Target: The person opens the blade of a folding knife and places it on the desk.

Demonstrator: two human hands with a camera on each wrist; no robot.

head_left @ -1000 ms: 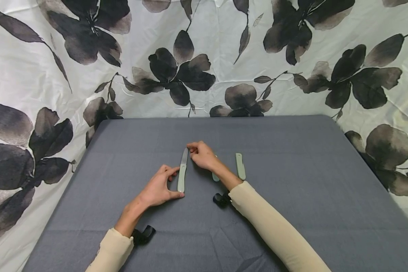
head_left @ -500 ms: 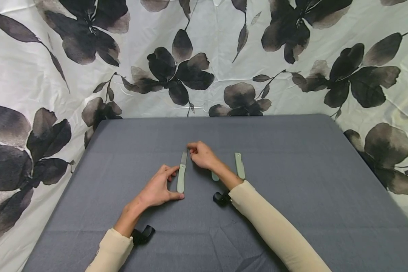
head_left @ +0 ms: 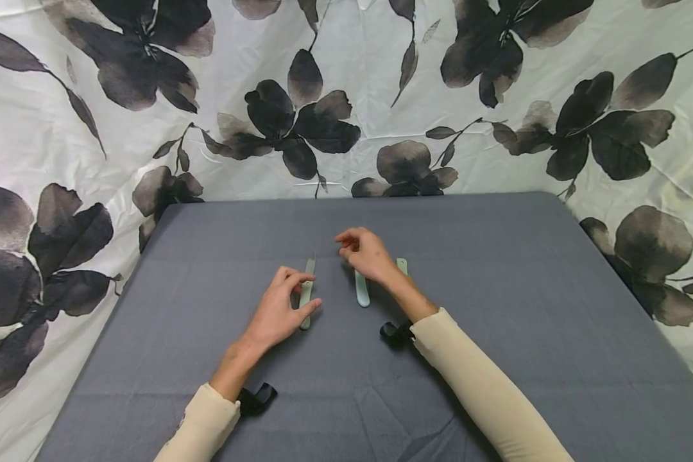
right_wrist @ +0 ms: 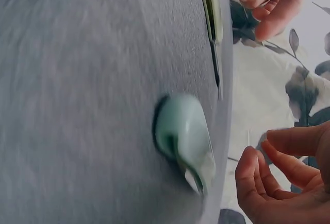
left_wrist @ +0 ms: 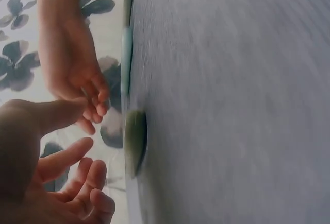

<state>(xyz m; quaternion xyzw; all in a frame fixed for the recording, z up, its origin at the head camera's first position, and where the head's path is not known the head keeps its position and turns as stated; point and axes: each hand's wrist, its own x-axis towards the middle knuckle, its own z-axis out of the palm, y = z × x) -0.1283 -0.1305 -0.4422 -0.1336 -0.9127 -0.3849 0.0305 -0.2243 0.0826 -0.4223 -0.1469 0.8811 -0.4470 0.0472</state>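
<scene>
An open folding knife (head_left: 306, 296) with a sage-green handle lies on the grey table (head_left: 496, 269), blade pointing away. My left hand (head_left: 308, 290) hovers over its handle with index finger and thumb spread either side, gripping nothing. In the left wrist view the handle end (left_wrist: 135, 141) lies clear of my fingers. My right hand (head_left: 346, 246) hangs loosely curled above the table, empty, just right of the blade tip. A pale blue folded knife (head_left: 360, 292) lies below it, its rounded end close in the right wrist view (right_wrist: 183, 136). A third green folded knife (head_left: 402, 264) lies partly hidden behind my right wrist.
A white cloth with dark flowers (head_left: 346, 96) hangs behind and around the table. Black wrist straps (head_left: 256, 398) (head_left: 395, 330) sit under both cream sleeves. Bare grey cloth stretches to the left, right and far edges.
My right hand has let go of the blade and drawn up and to the right, uncovering the pale blue knife. My left hand has released the handle and shifted slightly forward.
</scene>
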